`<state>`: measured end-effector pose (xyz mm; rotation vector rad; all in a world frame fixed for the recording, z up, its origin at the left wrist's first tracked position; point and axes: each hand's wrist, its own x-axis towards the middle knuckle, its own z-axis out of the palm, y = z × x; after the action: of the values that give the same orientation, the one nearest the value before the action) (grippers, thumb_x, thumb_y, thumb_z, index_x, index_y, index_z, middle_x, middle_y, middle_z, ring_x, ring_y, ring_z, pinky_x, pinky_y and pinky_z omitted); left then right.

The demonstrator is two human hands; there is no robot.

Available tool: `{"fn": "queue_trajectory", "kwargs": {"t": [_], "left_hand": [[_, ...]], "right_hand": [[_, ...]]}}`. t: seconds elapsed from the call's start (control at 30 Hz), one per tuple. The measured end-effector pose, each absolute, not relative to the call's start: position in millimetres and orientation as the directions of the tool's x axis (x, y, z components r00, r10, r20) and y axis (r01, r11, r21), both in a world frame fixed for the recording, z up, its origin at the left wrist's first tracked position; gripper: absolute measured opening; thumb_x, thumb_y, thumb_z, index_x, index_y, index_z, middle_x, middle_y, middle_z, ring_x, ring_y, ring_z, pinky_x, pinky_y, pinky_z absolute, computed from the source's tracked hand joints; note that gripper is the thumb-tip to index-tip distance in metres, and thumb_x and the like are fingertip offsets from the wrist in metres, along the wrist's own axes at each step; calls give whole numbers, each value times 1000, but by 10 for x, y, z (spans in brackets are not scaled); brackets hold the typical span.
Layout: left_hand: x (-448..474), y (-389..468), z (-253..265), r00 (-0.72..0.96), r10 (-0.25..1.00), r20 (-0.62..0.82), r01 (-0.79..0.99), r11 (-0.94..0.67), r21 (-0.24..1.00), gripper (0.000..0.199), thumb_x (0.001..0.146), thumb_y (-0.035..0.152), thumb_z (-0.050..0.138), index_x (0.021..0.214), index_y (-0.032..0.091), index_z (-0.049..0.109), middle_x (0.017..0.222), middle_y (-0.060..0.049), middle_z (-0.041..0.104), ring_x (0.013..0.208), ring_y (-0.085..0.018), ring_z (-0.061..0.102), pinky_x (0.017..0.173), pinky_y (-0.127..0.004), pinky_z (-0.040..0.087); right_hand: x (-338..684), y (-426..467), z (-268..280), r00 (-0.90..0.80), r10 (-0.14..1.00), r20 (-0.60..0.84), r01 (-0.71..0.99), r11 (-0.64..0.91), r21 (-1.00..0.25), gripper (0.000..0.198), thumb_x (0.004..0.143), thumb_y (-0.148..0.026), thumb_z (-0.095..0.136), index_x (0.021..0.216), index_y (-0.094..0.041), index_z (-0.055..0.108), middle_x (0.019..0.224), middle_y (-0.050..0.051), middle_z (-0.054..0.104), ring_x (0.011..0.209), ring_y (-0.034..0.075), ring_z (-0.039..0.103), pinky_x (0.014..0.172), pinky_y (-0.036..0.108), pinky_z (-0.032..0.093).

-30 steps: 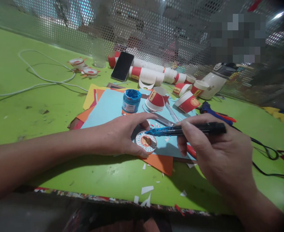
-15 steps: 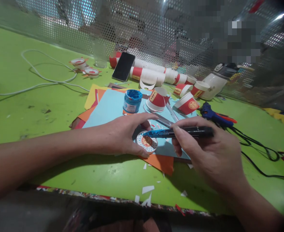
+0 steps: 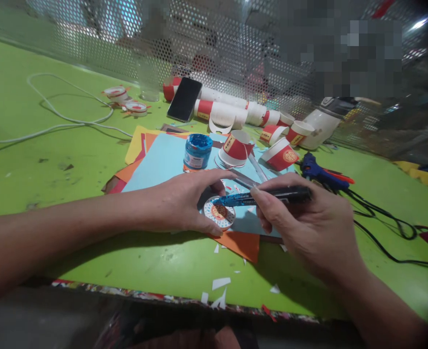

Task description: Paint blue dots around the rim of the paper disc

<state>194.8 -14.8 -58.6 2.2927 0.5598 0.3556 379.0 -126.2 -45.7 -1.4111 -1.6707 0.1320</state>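
Observation:
My left hand (image 3: 179,201) curves around a small round paper disc (image 3: 224,220), thumb at its near edge and fingers at the far side. The disc is white with blue specks and a red-orange printed emblem in the middle. Between the thumb and fingers of my right hand (image 3: 314,225) is a black marker (image 3: 285,195), held nearly level. Its front end is smeared with blue paint and reaches over the disc's upper edge; whether it touches cannot be made out. Light blue paper (image 3: 156,162) lies underneath. Behind my left hand stands an open jar of blue paint (image 3: 198,152).
Red-and-white paper cups (image 3: 236,148) stand and lie beyond the jar, near a dark phone (image 3: 185,99). To the right are a blue glue gun (image 3: 321,174) with a black cord and a white bottle (image 3: 319,126). Paper scraps (image 3: 221,282) lie by the table's front edge.
The marker and my right hand have shifted slightly left across the disc. My left hand keeps its hold on the disc, and the whole view has moved a little.

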Motion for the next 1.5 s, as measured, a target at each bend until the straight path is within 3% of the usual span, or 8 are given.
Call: {"fn": "queue_trajectory", "kwargs": {"t": [0.2, 0.4, 0.57, 0.8, 1.0, 1.5], "left_hand": [[1947, -142, -600, 870, 481, 108, 261, -635, 727, 85, 68, 28, 82, 145, 23, 44, 124, -6, 66, 114, -28, 63, 92, -36, 51], [1948, -149, -580, 863, 499, 79, 289, -617, 732, 90, 66, 27, 84, 146, 23, 42, 129, -8, 64, 116, -29, 62, 93, -36, 50], [1951, -142, -574, 865, 496, 74, 291, -617, 731, 88, 67, 28, 84, 145, 23, 44, 128, -7, 65, 116, -29, 62, 92, -35, 50], [1945, -151, -580, 859, 509, 62, 313, -617, 722, 89, 67, 30, 84, 146, 26, 44, 131, -6, 63, 116, -29, 61, 90, -34, 50], [1936, -149, -570, 864, 496, 80, 293, -627, 722, 89, 66, 29, 85, 146, 25, 43, 126, -6, 65, 114, -28, 63, 90, -34, 50], [1940, -152, -565, 871, 485, 80, 282, -626, 727, 86, 68, 30, 82, 145, 23, 43, 127, -7, 66, 115, -29, 62, 90, -35, 50]], "right_hand": [[3765, -1273, -423, 48, 820, 571, 777, 328, -537, 15, 87, -31, 71, 79, -19, 67, 53, -6, 58, 42, 7, 52, 41, 20, 40], [3768, -1290, -340, 15, 868, 496, 743, 323, -586, 5, 87, -18, 65, 82, -18, 65, 57, -8, 58, 45, 5, 53, 44, 15, 43], [3781, -1294, -370, 117, 842, 526, 758, 267, -595, 13, 88, -25, 64, 77, -20, 66, 55, -6, 60, 47, 7, 54, 47, 17, 46], [3799, -1314, -366, 342, 769, 540, 670, 203, -714, 17, 88, -35, 66, 76, -23, 66, 48, -7, 58, 38, 9, 53, 36, 19, 42], [3782, -1315, -390, 178, 819, 545, 756, 241, -609, 16, 89, -28, 61, 75, -21, 65, 54, -6, 59, 45, 8, 51, 44, 21, 42], [3766, -1286, -456, 96, 841, 533, 692, 329, -643, 4, 87, -20, 66, 83, -20, 67, 59, -7, 59, 46, 6, 52, 44, 18, 43]]}}
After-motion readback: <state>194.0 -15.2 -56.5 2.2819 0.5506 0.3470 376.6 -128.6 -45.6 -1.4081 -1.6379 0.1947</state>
